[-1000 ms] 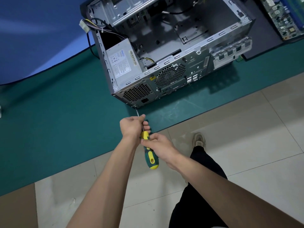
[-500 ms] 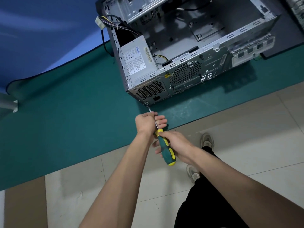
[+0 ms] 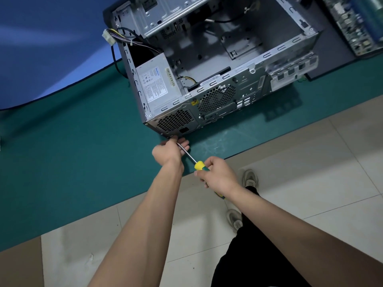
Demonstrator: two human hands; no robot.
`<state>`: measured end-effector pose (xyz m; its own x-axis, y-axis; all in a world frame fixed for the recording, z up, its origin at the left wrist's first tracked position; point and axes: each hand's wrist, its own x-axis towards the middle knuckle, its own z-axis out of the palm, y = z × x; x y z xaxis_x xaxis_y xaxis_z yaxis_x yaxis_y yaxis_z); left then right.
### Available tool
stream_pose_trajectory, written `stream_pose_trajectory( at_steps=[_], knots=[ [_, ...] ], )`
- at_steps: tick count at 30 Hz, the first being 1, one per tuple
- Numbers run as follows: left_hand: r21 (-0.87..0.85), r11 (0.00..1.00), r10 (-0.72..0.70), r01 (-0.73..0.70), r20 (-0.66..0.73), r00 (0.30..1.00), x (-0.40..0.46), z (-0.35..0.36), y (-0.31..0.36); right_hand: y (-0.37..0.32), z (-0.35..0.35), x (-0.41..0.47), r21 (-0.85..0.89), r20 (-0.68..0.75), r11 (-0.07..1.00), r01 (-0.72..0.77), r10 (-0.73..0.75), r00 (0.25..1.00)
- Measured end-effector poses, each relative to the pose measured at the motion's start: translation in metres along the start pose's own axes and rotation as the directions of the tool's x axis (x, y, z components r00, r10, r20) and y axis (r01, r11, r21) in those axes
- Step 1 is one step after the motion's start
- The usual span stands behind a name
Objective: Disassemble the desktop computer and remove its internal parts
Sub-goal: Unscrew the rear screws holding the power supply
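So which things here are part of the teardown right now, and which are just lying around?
In use:
- screwdriver, handle gripped by the right hand
- left hand, steadying the shaft
- computer case, open
- power supply, inside the case

Lying about:
- circuit board, at the top right
- green mat

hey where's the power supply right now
In the head view, the power supply sits inside the open computer case, in its near left corner, just above the left hand steadying the screwdriver shaft.
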<state>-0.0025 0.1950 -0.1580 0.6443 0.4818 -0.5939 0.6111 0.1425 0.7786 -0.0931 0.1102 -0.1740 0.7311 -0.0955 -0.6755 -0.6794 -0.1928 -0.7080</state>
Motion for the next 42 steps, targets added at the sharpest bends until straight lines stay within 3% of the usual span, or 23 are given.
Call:
stream_pose_trajectory(
  at_steps=[3, 5, 11, 15, 18, 22, 25, 29, 34, 37, 40, 42],
  knots=[
    [-0.011, 1.0, 0.019, -0.019, 0.017, 1.0, -0.004, 0.002, -0.001, 0.0, -0.015, -0.002, -0.341, -0.044, 0.935, 0.102, -0.124, 0.991],
    [-0.036, 0.999, 0.024, -0.022, 0.051, 0.998, -0.008, 0.004, -0.001, -0.001, -0.028, -0.003, -0.44, -0.054, 0.89, 0.115, -0.154, 0.987],
    [-0.109, 0.992, 0.071, -0.056, 0.144, 0.987, -0.037, -0.01, 0.003, -0.023, -0.068, -0.014, -0.608, -0.107, 0.79, 0.087, -0.189, 0.976],
    [0.054, 0.956, 0.261, -0.287, 0.285, 0.922, -0.062, -0.023, 0.013, -0.055, -0.093, -0.029, -0.566, -0.162, 0.817, 0.107, -0.237, 0.958],
    [0.152, 0.806, 0.45, -0.572, 0.47, 0.759, -0.085, -0.026, 0.029, -0.082, -0.111, -0.049, -0.346, -0.151, 0.899, 0.269, -0.336, 0.93],
    [0.231, 0.429, 0.594, -0.873, 0.656, 0.466, -0.115, -0.017, 0.06, -0.114, -0.135, -0.085, -0.228, -0.12, 0.887, 0.402, -0.436, 0.892],
    [0.207, 0.136, 0.66, -0.969, 0.711, 0.245, -0.137, -0.005, 0.081, -0.13, -0.155, -0.104, -0.219, -0.124, 0.87, 0.442, -0.474, 0.871],
    [0.202, -0.055, 0.659, -0.978, 0.744, 0.116, -0.155, 0.015, 0.101, -0.141, -0.184, -0.11, -0.213, -0.124, 0.856, 0.47, -0.501, 0.856],
    [0.224, -0.137, 0.633, -0.965, 0.769, 0.088, -0.164, 0.054, 0.116, -0.149, -0.222, -0.092, -0.138, -0.113, 0.862, 0.488, -0.503, 0.857],
    [0.244, -0.117, 0.623, -0.963, 0.773, 0.12, -0.165, 0.089, 0.123, -0.154, -0.251, -0.072, -0.065, -0.123, 0.881, 0.469, -0.473, 0.872],
    [0.284, 0.002, 0.602, -0.959, 0.765, 0.228, -0.164, 0.131, 0.124, -0.157, -0.286, -0.047, -0.022, -0.148, 0.896, 0.443, -0.441, 0.885],
    [0.392, 0.113, 0.59, -0.913, 0.713, 0.379, -0.154, 0.159, 0.125, -0.157, -0.309, -0.027, 0.002, -0.178, 0.911, 0.413, -0.406, 0.896]
  ],
)
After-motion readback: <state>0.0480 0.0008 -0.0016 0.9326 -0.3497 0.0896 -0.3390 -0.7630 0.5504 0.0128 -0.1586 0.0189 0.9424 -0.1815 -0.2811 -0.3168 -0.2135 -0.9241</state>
